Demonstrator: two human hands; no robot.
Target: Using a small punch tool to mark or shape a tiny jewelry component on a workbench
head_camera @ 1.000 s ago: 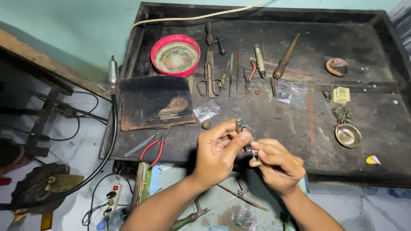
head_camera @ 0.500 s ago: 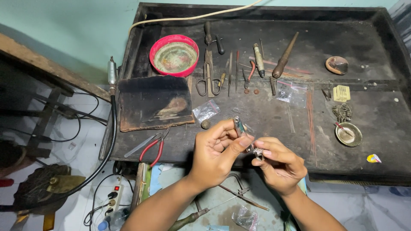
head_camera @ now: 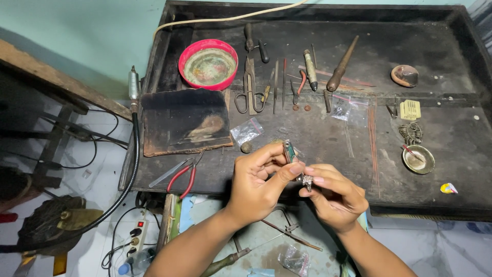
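Beside red bowl (head_camera: 208, 64), clear plastic packet (head_camera: 246, 131).

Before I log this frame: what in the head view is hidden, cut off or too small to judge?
- Small silvery piece between both hands: too small to identify, and the right hand fingers cover most of it.
- Thin green-edged item in the left hand: its lower part is hidden by fingers.
- Clear bag below the bench: cut by the bottom edge.
- Red bowl: contents too murky to tell.

Evenly lit from above, soft shadows at left of frame, sharp at centre, slightly bowed at the edges
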